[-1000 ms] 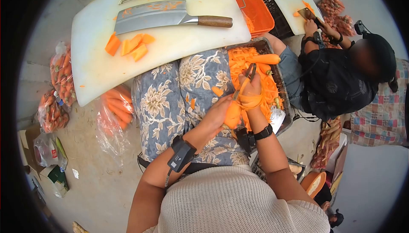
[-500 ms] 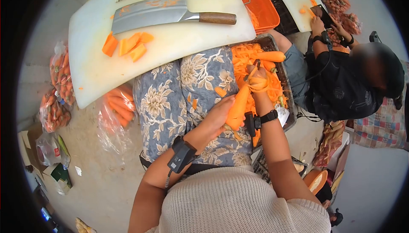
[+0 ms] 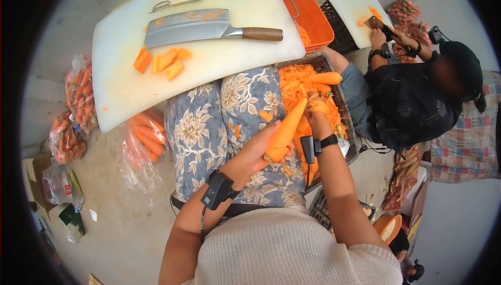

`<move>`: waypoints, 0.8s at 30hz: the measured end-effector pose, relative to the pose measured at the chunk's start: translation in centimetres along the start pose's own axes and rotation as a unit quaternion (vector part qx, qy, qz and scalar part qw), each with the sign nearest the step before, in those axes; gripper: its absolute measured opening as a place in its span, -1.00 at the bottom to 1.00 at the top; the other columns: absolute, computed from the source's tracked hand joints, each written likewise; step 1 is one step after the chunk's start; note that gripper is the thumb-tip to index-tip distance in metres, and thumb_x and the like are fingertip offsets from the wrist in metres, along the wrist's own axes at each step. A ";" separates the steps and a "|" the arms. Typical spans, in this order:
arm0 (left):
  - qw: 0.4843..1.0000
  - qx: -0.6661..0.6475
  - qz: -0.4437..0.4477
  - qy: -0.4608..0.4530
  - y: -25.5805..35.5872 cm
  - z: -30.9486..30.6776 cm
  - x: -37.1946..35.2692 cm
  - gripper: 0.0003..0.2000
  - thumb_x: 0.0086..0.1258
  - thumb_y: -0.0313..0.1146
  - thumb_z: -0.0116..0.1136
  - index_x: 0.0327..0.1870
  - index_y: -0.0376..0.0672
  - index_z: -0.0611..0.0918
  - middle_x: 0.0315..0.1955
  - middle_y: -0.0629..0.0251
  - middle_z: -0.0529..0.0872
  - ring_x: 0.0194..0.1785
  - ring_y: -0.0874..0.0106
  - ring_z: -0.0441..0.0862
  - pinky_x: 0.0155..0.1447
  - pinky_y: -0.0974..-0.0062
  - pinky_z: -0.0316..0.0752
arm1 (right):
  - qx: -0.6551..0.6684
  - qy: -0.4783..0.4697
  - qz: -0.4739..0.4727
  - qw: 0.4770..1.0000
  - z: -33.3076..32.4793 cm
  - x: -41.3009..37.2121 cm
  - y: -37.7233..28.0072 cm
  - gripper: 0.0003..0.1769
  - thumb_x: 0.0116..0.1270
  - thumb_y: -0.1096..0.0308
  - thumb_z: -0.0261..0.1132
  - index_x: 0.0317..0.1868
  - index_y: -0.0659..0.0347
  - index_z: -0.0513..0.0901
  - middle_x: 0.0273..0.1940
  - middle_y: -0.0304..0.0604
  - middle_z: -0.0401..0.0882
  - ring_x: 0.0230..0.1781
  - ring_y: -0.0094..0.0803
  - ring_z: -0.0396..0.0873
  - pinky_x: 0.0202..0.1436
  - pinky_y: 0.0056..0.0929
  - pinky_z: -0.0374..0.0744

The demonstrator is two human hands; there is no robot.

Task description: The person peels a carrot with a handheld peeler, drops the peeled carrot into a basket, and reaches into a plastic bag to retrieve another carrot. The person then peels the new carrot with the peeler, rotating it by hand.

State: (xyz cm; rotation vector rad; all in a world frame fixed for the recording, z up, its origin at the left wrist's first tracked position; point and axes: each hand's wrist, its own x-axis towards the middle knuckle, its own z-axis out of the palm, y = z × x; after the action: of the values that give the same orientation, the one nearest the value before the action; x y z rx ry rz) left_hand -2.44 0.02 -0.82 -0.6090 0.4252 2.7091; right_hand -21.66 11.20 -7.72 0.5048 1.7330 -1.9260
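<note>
A large peeled carrot (image 3: 286,131) lies in my left hand (image 3: 259,147), whose fingers wrap round its thick end; its thin tip points up and away towards the right. My right hand (image 3: 317,110) is closed just beyond the tip, over a crate, with orange peel strips draped across it. What it grips looks like a peeler, mostly hidden by the fingers and strips. Beneath that hand, the dark crate (image 3: 350,134) holds a heap of carrot peelings (image 3: 336,113). A whole carrot (image 3: 322,78) rests on the heap. Bits of peel lie on my patterned trousers.
Ahead, a white cutting board (image 3: 122,89) bears a cleaver (image 3: 190,28), another peeler (image 3: 175,3) and carrot chunks (image 3: 169,63). An orange tub (image 3: 318,19) stands beyond the crate. Bagged carrots (image 3: 148,134) are at left. To the right a co-worker (image 3: 412,97) cuts at another board (image 3: 347,6).
The carrot has come away from my right hand and tilts more upright in my left hand. My right hand has shifted slightly down. The view has moved a little.
</note>
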 end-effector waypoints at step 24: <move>0.981 0.058 0.166 0.082 -1.5 1.5 1.1 -0.63 0.46 -0.20 -0.29 0.17 -0.22 0.31 0.06 0.26 0.44 0.13 0.48 0.40 0.17 0.53 0.32 | -0.234 -0.122 -0.338 0.903 3.4 -13.4 1.3 -0.44 0.17 0.51 0.15 0.15 0.43 0.13 0.01 0.01 0.23 -0.02 -0.34 0.32 0.01 -0.43 0.40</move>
State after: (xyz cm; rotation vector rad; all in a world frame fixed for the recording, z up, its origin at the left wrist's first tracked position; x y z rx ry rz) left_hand -3.37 2.21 -0.38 -0.7939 0.7856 2.9266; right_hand -9.85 9.30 -0.62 -0.5656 2.2749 -1.7553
